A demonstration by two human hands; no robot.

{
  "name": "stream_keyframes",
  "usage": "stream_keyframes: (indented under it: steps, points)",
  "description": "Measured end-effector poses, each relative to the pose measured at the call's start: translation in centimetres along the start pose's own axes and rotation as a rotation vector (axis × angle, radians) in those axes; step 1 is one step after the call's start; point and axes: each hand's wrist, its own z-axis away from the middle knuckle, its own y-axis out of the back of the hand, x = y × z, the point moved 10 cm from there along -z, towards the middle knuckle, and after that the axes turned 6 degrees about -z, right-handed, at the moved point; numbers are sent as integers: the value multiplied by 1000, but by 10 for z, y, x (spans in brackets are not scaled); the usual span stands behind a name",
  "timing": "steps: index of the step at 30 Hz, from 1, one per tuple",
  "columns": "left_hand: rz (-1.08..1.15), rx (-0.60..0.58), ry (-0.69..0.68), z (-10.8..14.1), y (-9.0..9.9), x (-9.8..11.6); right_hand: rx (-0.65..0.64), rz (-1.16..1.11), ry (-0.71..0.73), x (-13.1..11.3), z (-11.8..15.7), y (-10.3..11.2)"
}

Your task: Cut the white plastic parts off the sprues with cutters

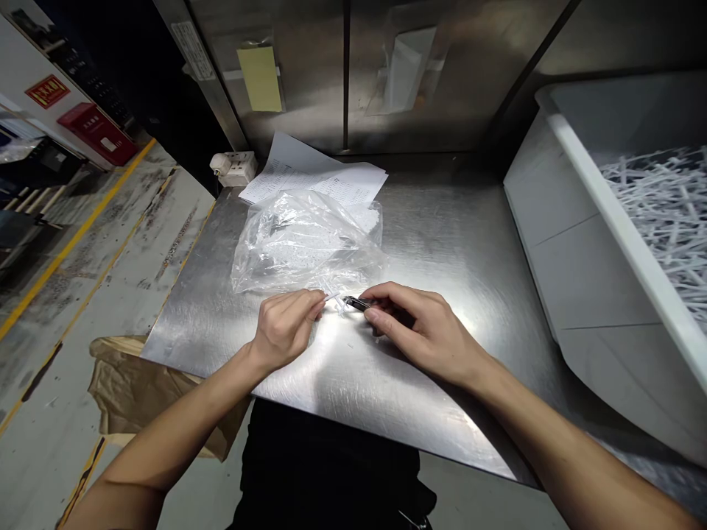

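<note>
My left hand (pixel 288 324) is closed in a pinch on a thin white plastic piece (pixel 331 297), which sticks out to the right of the fingertips. My right hand (pixel 423 324) is wrapped round a nail clipper (pixel 356 302), its metal jaws pointing left, close to the white piece. Whether the jaws touch the piece is too small to tell. Several similar white pieces lie on the metal tabletop (pixel 442 228) just behind and below the fingertips. Beyond the hands rests a clear plastic bag (pixel 309 246) with small white bits inside.
At the right stands a large pale bin (pixel 574 235) holding many thin white plastic pieces (pixel 674 213). Printed papers (pixel 309 173) lie behind the bag, beside a power socket (pixel 236 168). A brown paper bag (pixel 138 390) is on the floor, left of the table.
</note>
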Motion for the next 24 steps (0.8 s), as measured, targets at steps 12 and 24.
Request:
stream_keyframes:
  steps: [12, 24]
  points:
    - [9, -36, 16, -3, -2, 0, -35, -46, -73, 10, 0, -5]
    - [3, -28, 72, 0, -4, -7, 55, -104, -160, 17, 2, -9]
